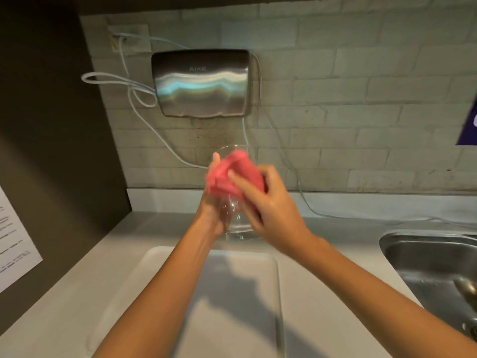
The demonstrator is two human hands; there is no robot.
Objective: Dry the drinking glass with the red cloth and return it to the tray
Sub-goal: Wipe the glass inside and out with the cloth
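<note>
Drying is the step in hand, and by the look of it the task sits somewhere in its middle. The drinking glass (236,218) is held up in the air above the far edge of the tray (160,267), clear of the surface (77,293), its mouth tipped away toward the tiled wall. The left hand (210,215) is wrapped round the lower body of the glass from the left side, fingers closed on it, the thumb showing up near the rim. The right hand (268,205) is clamped on the red cloth (232,174), pressing the bunched fabric over and around the upper part of the glass; some of the cloth seems to be pushed in at the mouth, though motion blur makes that hard to be sure of. So the two hands are together, meeting at the glass.

What looks done: the glass is off the tray and the cloth is at work on it. What is left: finishing the wipe, taking the cloth away, and setting the glass back down on the tray, which lies bare directly below. Whether the glass is dry yet cannot be told. A steel sink (433,259) sits off to the right, well apart from the hands.
</note>
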